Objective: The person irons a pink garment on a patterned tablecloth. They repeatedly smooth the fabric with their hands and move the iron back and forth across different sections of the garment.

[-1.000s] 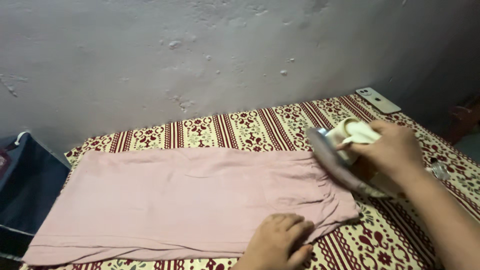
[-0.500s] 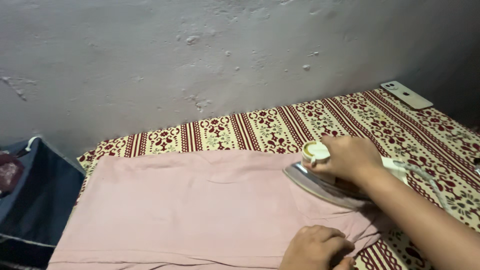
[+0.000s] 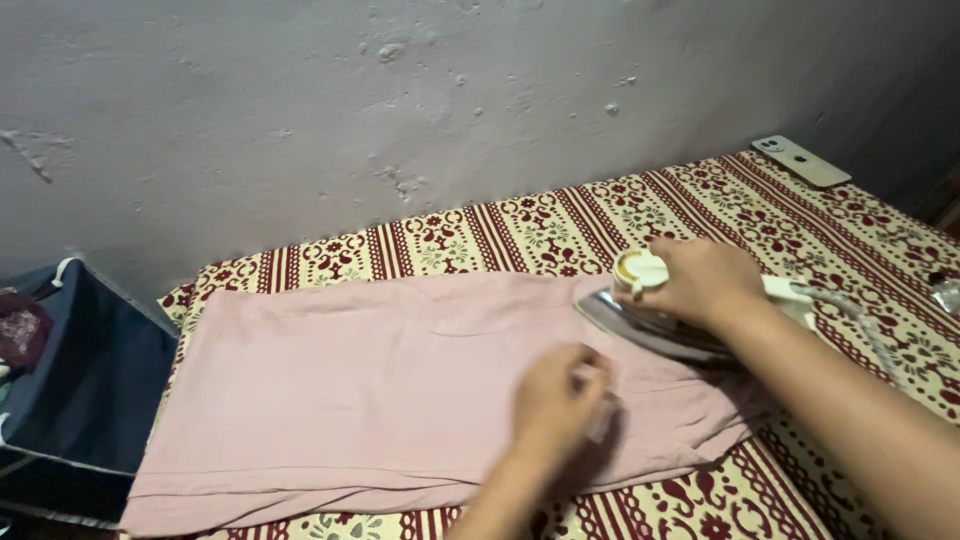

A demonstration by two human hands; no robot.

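**Iron on the pink garment, free hand smoothing ahead of it**

The step in hand looks like pressing: the right hand [image 3: 705, 283] is wrapped around the handle of a white-and-metal iron [image 3: 655, 322], fingers closed over the grip, with the soleplate lying flat on the right-hand part of a pale pink garment [image 3: 380, 380]. A white cord [image 3: 850, 312] trails off from the iron's rear toward the person's right. The garment lies spread lengthwise across a patterned red-and-cream cloth [image 3: 800, 215] that covers the counter, its far edge running near the grey wall [image 3: 400, 120].

The left hand [image 3: 555, 400] rests on the garment just beside the iron's tip, palm down. It is blurred, so I cannot tell surely whether its fingers are pinching the fabric or only pressing it flat; they appear loosely curled, holding nothing apart from the cloth beneath them.

By my judgement the next stroke calls for the iron to travel leftward over the unpressed stretch, which means the left hand must keep clear of the hot plate while holding the fabric taut, since the two are close together.

A white phone [image 3: 801, 160] lies at the far right corner, well apart from the work. A dark blue bag [image 3: 85, 390] stands off the left end of the counter.
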